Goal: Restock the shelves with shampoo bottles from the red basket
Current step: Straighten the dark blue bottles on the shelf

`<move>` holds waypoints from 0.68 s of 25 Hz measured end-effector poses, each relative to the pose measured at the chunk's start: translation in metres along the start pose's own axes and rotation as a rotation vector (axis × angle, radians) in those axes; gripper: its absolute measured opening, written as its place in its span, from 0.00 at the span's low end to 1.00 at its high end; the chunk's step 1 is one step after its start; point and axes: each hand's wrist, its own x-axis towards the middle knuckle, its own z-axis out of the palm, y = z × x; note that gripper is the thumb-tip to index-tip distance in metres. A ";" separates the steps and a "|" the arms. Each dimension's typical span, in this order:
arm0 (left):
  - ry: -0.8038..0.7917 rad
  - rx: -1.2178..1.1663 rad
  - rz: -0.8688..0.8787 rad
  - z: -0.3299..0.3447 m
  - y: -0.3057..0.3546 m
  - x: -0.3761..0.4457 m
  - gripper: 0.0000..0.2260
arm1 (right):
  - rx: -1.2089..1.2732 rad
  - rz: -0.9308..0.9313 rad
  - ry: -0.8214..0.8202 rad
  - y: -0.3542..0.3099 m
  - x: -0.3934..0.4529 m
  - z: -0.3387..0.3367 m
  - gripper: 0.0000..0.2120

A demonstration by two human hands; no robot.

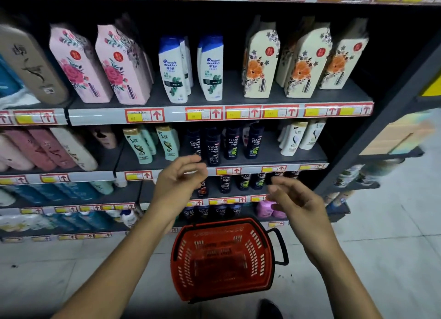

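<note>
my left hand (179,182): loose, holding nothing, above red basket (223,256)
my right hand (297,203): loose, holding nothing, above basket
basket: on floor, no bottles visible inside
Clear shampoo bottles (232,143): shelf above basket

Evenly lit from above but dim in the shelf recesses, the wide-angle view bends at its edges, with motion blur smearing the right side and lower shelves.
</note>
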 end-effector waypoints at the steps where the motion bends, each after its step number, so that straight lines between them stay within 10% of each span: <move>1: 0.013 0.037 0.008 0.005 -0.003 0.008 0.12 | -0.024 0.000 -0.027 0.005 0.009 0.001 0.08; 9: 0.086 0.267 0.126 0.043 -0.062 0.116 0.13 | -0.393 -0.127 -0.120 0.062 0.123 0.024 0.07; 17: 0.246 0.049 0.260 0.039 -0.111 0.200 0.12 | -0.766 -0.541 -0.145 0.084 0.242 0.108 0.26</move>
